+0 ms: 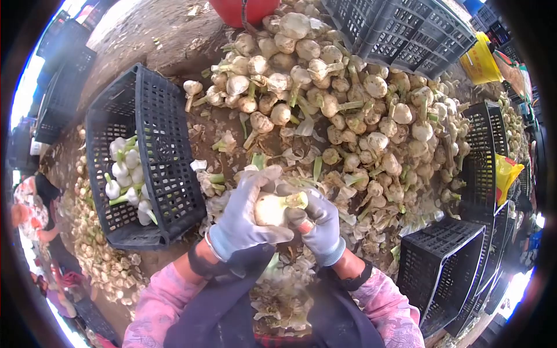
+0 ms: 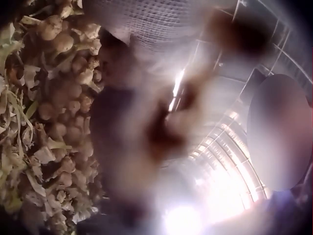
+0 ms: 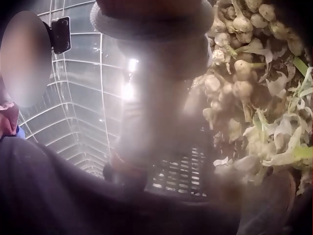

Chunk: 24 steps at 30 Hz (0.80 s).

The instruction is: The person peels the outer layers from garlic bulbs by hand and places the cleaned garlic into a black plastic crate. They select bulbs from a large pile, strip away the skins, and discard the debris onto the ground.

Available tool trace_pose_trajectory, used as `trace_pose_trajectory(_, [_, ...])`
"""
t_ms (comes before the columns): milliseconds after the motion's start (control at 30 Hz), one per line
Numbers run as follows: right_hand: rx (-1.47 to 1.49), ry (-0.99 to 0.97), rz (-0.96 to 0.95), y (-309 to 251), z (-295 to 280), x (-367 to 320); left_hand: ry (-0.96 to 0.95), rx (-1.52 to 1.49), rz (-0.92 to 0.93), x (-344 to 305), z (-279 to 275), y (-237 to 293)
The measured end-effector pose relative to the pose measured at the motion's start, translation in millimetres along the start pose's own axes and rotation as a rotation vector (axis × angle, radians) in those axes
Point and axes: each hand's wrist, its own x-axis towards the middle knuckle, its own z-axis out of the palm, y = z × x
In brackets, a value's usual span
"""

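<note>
In the head view, a pale garlic bulb (image 1: 270, 210) with a short cut green stem sits between both hands in front of the lap. My gloved left hand (image 1: 243, 211) grips the bulb from its left side, fingers over the top and thumb below. On the stem side, my gloved right hand (image 1: 323, 223) has its fingers curled against the bulb, thumb near the stem's base. Loose peeled skins (image 1: 284, 284) lie beneath the hands. Both wrist views are blurred close up, and the bulb is hidden there.
A large heap of unpeeled garlic (image 1: 377, 133) spreads ahead and to the right. At left, a tipped black crate (image 1: 165, 145) contains several clean white bulbs (image 1: 125, 165). Another black crate (image 1: 444, 261) stands at right, one more (image 1: 400, 35) behind the heap. A red bucket (image 1: 243, 11) is at the top.
</note>
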Motion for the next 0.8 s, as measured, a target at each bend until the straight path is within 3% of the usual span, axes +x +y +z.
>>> trace_pose_trajectory(67, [-0.150, 0.007, -0.160, -3.2, -8.4, 4.2, -0.151, -0.414, -0.250, 1.7, 0.6, 9.2])
trace_pose_trajectory(133, [-0.182, -0.071, -0.195, -15.3, -11.9, 11.5, -0.275, -0.724, -0.408, 2.1, 5.4, 17.0])
trace_pose_trajectory(167, [-0.092, -0.079, -0.123, -12.5, -14.3, 9.4, -0.279, -0.837, -0.513, 3.1, 2.5, 14.2])
trace_pose_trajectory(300, [0.288, 0.024, 0.112, -2.9, -14.4, -5.5, -0.020, -0.975, -0.479, 5.5, 8.2, 4.8])
trace_pose_trajectory(400, [0.510, 0.063, 0.230, 2.1, -13.7, -17.8, -0.092, -0.520, -0.281, 1.3, 17.8, 7.8])
trace_pose_trajectory(433, [0.521, 0.054, 0.258, 3.6, -15.3, -21.6, -0.068, -0.567, -0.335, 0.4, 20.8, 5.9])
trace_pose_trajectory(567, [0.572, -0.001, 0.439, -19.0, -26.6, -16.7, -0.057, -0.367, -0.259, 0.6, 22.7, -1.6])
trace_pose_trajectory(733, [0.249, 0.129, 0.294, -21.2, -17.4, -14.0, -0.089, 0.104, -0.045, 2.5, 28.4, 3.4])
trace_pose_trajectory(800, [0.151, 0.087, 0.249, -22.0, -23.8, -14.3, -0.097, -0.042, -0.129, 2.9, 27.2, 2.3])
